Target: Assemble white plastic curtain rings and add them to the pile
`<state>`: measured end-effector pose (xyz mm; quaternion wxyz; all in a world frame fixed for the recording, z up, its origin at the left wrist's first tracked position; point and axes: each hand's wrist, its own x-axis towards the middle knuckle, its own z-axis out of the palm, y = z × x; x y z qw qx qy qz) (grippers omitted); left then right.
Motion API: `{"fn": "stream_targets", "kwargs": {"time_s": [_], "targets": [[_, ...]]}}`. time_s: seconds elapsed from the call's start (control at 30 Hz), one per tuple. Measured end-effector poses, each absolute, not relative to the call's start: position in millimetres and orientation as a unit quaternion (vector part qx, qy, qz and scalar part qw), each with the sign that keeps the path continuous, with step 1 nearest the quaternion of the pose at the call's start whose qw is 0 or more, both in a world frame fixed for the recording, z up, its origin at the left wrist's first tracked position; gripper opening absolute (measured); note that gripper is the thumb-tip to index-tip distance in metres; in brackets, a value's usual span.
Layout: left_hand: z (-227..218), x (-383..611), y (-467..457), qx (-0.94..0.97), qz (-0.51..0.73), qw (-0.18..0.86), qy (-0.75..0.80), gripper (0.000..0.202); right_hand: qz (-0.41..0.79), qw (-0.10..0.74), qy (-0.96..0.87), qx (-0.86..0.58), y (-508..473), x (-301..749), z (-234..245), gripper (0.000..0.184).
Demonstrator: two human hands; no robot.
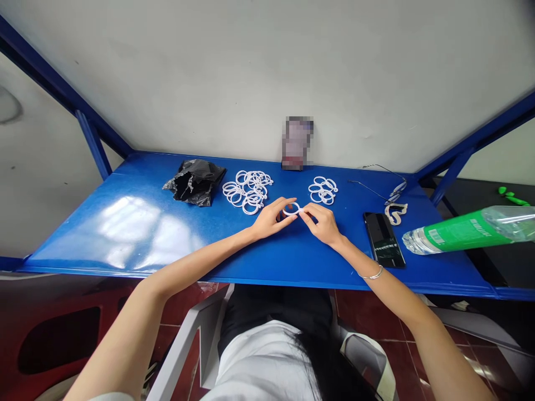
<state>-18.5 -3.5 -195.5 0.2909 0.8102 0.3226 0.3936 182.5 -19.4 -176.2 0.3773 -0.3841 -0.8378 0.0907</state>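
A white plastic ring (291,205) with a small nub on its right side is held between my two hands, just above the blue table (251,250). My left hand (273,218) grips the ring's left side, thumb below and fingers above. The fingertips of my right hand (321,221) pinch the nub at the ring's right. Behind my left hand lies a larger heap of similar white rings (251,190). A smaller group of white rings (323,190) sits behind my right hand.
A crumpled black plastic bag (196,181) lies at the left. A phone with a blurred screen (297,142) leans on the wall. To the right are a dark phone (383,239), eyeglasses (397,192), a cream-coloured item (395,214) and a green-labelled bottle (463,229).
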Motion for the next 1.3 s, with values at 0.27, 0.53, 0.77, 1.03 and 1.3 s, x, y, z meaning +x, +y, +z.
{"fn": "stream_targets", "kwargs": {"time_s": [0.27,0.53,0.77,1.03,1.3], "targets": [[-192,-15,-6,0.795,0.414,0.309,0.319,0.033,0.065,0.383,-0.825,-0.410,-21,181,-177,0.022],[-187,-15,-5,0.708,0.355,0.526,0.311,0.053,0.244,0.390,-0.810,-0.364,-17,181,-173,0.022],[-182,-13,-1,0.536,0.303,0.743,0.261,0.054,0.575,0.408,-0.621,-0.343,-12,181,-177,0.029],[-184,-16,-1,0.560,0.277,0.741,0.246,0.052,0.663,0.358,-0.579,-0.314,-12,181,-180,0.027],[-185,-16,-1,0.576,0.278,0.733,0.232,0.052,0.673,0.337,-0.586,-0.299,-13,179,-176,0.034]]}}
